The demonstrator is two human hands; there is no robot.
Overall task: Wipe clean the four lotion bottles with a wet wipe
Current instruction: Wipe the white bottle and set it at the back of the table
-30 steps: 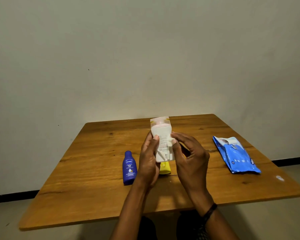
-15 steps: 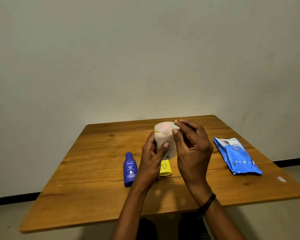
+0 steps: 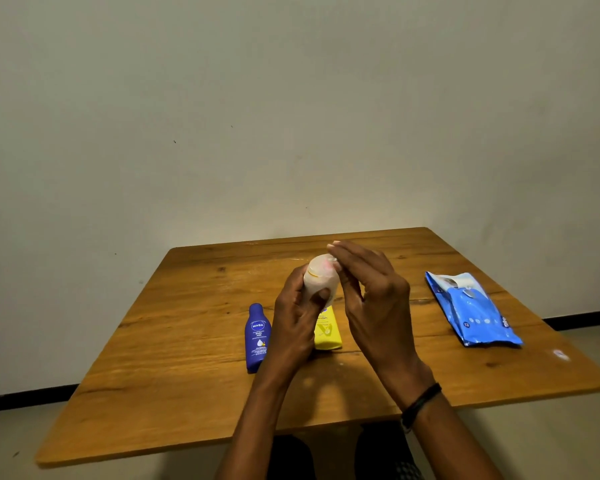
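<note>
On my feed the wooden table (image 3: 174,341) fills the lower frame, with the blue wet wipe pack (image 3: 471,313) lying flat at its right side. My right hand (image 3: 374,306) has its fingertips at the top of the pale lotion bottle (image 3: 321,275); I cannot tell whether they pinch a wipe. My left hand (image 3: 293,327) grasps that bottle, lifted above the table. The blue Nivea bottle (image 3: 257,336) and the yellow bottle (image 3: 327,332) lie below.
</note>
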